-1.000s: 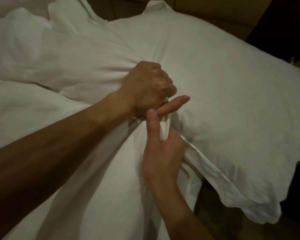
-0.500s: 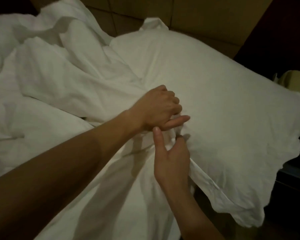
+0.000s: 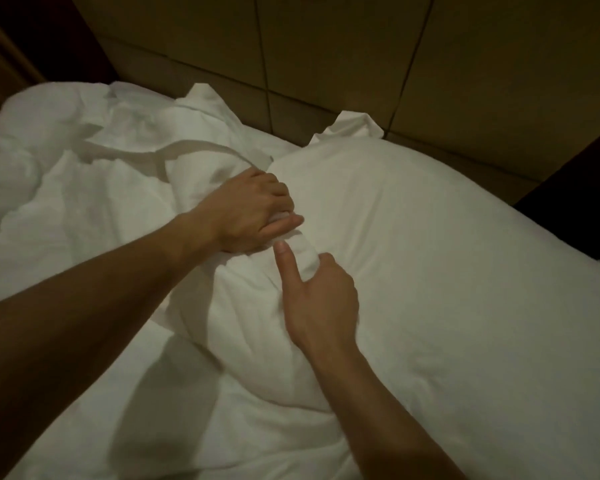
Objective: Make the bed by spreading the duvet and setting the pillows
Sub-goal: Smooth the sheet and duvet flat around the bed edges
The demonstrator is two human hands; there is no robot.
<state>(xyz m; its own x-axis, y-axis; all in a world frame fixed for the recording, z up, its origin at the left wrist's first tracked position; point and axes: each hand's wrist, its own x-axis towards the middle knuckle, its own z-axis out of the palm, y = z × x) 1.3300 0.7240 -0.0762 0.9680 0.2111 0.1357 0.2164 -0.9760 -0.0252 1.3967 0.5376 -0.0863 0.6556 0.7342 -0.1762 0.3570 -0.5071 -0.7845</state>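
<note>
A large white pillow (image 3: 447, 271) lies on the right half of the bed, its far end against the headboard. The white duvet (image 3: 66, 202) lies rumpled over the left and near part of the bed. My left hand (image 3: 253, 209) grips a bunched fold of white fabric at the pillow's left edge. Just below it, my right hand (image 3: 321, 296) holds the same roll of fabric between thumb and curled fingers. Whether that fabric belongs to the pillowcase or the duvet cannot be told.
A padded brown headboard (image 3: 326, 64) with panel seams runs across the back. Dark furniture (image 3: 575, 174) stands at the right beyond the pillow. A second crumpled white pillow or sheet (image 3: 201, 112) lies at the back left.
Both hands moved forward, away from me, with the bunched fabric. The pillow now lies flatter on the bed, and the view has tilted up toward the headboard.
</note>
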